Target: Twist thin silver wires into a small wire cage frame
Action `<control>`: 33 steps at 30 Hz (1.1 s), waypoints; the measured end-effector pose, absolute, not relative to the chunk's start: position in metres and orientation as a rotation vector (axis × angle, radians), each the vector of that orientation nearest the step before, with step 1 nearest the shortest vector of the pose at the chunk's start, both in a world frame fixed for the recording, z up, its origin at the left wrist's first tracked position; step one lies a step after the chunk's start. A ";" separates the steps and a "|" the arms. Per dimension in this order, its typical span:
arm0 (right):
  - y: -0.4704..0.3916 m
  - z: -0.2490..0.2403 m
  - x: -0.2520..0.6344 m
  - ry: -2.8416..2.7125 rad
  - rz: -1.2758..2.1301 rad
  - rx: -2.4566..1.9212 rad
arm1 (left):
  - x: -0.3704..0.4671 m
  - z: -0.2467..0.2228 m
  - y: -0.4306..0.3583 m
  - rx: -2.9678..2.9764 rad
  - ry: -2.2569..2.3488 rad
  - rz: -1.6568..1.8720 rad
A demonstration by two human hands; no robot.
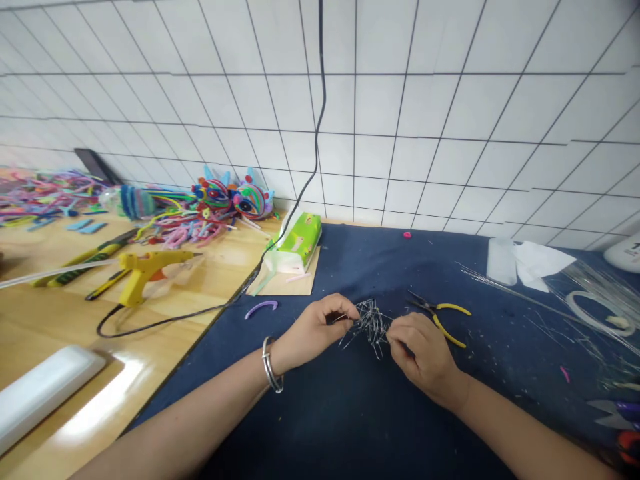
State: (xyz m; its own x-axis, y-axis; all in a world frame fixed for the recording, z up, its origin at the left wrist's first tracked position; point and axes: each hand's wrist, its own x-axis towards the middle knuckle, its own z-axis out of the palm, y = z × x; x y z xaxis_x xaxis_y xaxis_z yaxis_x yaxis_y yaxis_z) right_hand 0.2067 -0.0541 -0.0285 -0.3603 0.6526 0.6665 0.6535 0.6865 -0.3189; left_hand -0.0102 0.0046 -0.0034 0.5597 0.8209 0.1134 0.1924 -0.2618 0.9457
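Note:
A tangled bunch of short, bent silvery wires lies on the dark blue cloth, between my two hands. My left hand, with a silver bangle at the wrist, has thumb and fingertips closed on a thin wire at the bunch's left side. On the other side, my right hand pinches a wire end, its fingers curled inward. The exact ends inside both pinches are too small to make out. Just beyond my right hand, pliers with yellow handles lie with their handles apart.
A yellow glue gun and its cord lie on the wooden table at left, near colourful pipe cleaners. A green tissue pack stands at the back. Long straight wires and scissors lie at right.

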 end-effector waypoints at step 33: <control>-0.069 -0.006 0.177 -1.937 0.193 -1.223 | 0.002 -0.011 -0.018 1.640 0.736 0.866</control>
